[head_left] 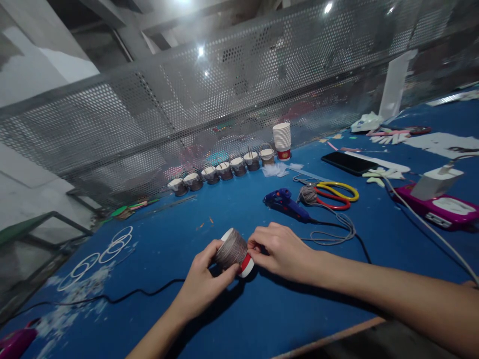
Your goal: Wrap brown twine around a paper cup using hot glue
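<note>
A paper cup [232, 249], wound with grey yarn over most of its side, lies tilted in my left hand [207, 276]. Its red band and white end [247, 267] show bare towards the right. The fingers of my left hand wrap round it. My right hand [275, 249] is closed in a pinch at the cup's red end, apparently on the grey yarn; the fingertips hide the strand. Beyond my right hand lie a blue glue gun [286, 204], a small ball of grey yarn [309, 195] and scissors with red and yellow handles [337, 194].
Several yarn-wrapped cups [224, 172] line the back of the blue table [157, 259], beside a stack of paper cups [282, 139]. A phone [349, 162] and a magenta power strip [445, 204] lie right. White rings [116, 247] lie left; a black cable [138, 291] crosses the table.
</note>
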The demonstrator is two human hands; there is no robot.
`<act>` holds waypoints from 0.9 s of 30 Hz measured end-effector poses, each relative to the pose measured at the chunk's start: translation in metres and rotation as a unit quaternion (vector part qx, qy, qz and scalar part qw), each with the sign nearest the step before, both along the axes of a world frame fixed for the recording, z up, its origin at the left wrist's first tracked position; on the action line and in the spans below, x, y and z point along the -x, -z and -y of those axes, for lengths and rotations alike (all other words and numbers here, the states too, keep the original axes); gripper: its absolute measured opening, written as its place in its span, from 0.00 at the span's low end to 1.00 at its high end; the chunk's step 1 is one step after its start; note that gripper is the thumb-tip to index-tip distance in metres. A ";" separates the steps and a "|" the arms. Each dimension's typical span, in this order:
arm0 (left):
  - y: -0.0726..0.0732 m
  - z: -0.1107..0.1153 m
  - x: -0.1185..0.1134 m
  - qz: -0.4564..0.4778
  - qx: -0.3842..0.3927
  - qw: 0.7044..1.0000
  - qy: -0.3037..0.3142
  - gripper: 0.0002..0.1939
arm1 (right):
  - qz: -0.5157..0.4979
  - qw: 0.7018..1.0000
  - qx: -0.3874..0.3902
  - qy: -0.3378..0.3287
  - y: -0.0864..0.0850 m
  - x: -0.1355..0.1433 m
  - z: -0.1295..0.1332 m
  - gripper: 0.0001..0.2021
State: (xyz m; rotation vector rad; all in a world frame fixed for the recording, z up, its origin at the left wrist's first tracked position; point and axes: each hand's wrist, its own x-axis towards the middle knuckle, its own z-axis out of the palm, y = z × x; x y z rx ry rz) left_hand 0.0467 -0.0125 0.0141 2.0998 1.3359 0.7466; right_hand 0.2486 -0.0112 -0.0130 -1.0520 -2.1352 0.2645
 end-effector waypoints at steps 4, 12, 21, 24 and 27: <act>-0.002 -0.001 0.001 0.005 -0.011 1.000 0.007 0.07 | 0.007 1.000 -0.003 -0.006 0.000 -0.002 0.000 0.04; -0.001 -0.002 0.005 0.022 -0.025 0.999 0.011 0.07 | 0.001 1.000 0.019 -0.009 -0.002 -0.004 -0.002 0.04; -0.005 -0.006 0.008 0.045 -0.023 0.999 -0.004 0.08 | -0.075 0.988 0.132 -0.031 -0.008 -0.004 -0.002 0.04; -0.005 -0.006 0.010 0.053 -0.032 0.998 0.002 0.09 | -0.106 0.978 0.172 -0.046 -0.010 -0.004 -0.002 0.05; -0.003 -0.008 0.012 0.057 -0.036 0.998 0.007 0.10 | -0.121 0.972 0.197 -0.050 -0.012 -0.004 -0.002 0.05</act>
